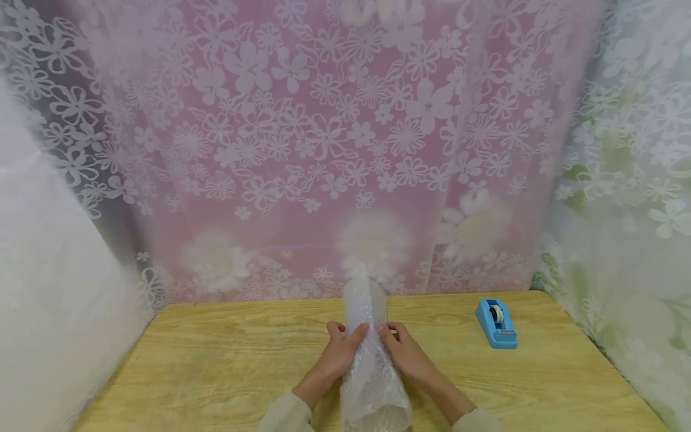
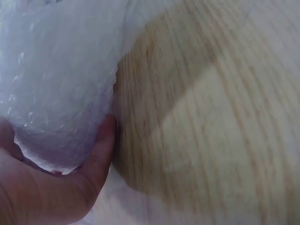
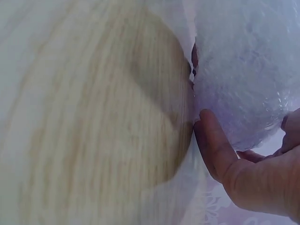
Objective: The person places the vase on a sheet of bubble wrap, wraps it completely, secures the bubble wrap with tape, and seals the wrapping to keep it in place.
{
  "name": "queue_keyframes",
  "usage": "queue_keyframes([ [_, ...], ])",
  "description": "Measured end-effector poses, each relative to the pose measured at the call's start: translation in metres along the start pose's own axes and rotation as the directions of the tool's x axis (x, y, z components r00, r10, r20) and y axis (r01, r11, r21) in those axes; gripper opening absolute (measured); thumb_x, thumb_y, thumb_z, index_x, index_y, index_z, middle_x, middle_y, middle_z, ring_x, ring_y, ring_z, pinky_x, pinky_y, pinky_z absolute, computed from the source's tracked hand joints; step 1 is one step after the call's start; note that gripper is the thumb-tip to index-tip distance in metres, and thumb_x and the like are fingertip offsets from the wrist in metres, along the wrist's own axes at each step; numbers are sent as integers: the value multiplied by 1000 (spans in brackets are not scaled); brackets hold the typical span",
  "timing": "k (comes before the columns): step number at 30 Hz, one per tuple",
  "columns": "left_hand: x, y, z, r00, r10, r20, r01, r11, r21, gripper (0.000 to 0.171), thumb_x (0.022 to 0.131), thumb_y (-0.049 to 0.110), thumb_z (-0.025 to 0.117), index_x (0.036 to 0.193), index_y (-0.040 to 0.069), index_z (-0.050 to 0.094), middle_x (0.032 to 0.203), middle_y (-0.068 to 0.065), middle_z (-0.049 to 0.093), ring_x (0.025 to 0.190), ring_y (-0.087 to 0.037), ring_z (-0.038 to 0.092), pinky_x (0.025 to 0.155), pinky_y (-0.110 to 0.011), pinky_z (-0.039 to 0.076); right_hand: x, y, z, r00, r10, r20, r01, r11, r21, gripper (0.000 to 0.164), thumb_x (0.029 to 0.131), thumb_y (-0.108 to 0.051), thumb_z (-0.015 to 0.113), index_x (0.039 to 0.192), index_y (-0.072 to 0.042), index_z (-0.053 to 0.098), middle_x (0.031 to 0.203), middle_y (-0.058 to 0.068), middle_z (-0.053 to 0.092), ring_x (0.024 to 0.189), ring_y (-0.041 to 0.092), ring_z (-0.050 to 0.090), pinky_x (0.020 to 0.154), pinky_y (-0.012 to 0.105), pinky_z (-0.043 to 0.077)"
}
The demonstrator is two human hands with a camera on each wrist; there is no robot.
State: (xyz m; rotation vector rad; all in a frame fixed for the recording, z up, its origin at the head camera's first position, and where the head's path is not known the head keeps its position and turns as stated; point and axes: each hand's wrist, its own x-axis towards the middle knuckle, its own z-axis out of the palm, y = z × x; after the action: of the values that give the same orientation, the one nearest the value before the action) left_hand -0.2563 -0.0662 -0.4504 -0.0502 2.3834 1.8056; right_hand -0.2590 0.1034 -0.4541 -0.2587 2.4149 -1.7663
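A long roll of bubble wrap (image 1: 372, 360) lies lengthwise on the table, pointing away from me. Whatever may be inside it is hidden by the cloudy layers. My left hand (image 1: 341, 351) grips its left side, thumb on top and fingers curled down round the flank. On the opposite side my right hand (image 1: 407, 354) holds it the same way, the two thumbs close together on the upper surface. The left wrist view shows the bubble wrap (image 2: 61, 79) between thumb and fingers. In the right wrist view, fingers (image 3: 218, 140) lie along the wrap's lower side.
A blue tape dispenser (image 1: 496, 324) with a roll of tape stands on the right part of the wood-grain table (image 1: 227, 360). Flower-patterned sheeting (image 1: 324, 150) hangs behind the table's far edge and along both sides.
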Motion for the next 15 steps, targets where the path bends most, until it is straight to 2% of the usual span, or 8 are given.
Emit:
queue_keyframes([
  [4,4,-1,4,1000,15,5,-15,999,29,73,87,63,52,117,3,23,101,-18,48,89,-30,54,77,-46,43,-2,1,-4,999,36,-11,-36,998,52,65,96,-51,46,134,1,39,116,17,55,101,28,58,83,46,50],
  [9,7,-2,2,999,37,-13,-36,996,82,70,90,63,48,116,1,27,103,-21,51,91,-32,54,78,-47,43,-2,2,-5,998,32,-56,-32,999,-1,65,96,-51,46,135,1,41,116,16,56,99,27,59,82,45,50],
  [11,7,-3,-3,1000,21,-11,-20,996,81,72,90,65,44,117,1,28,103,-20,51,92,-32,54,78,-47,44,-2,1,-6,999,21,-37,-21,1000,-12,65,97,-50,45,136,2,41,118,16,56,101,27,58,83,45,49],
  [15,5,-5,-19,1000,-26,7,26,999,43,77,88,71,37,120,2,26,96,-16,52,79,-26,56,66,-40,47,-2,-3,-23,999,11,49,-9,1000,-23,65,100,-47,39,142,4,34,122,22,52,104,32,55,86,49,45],
])
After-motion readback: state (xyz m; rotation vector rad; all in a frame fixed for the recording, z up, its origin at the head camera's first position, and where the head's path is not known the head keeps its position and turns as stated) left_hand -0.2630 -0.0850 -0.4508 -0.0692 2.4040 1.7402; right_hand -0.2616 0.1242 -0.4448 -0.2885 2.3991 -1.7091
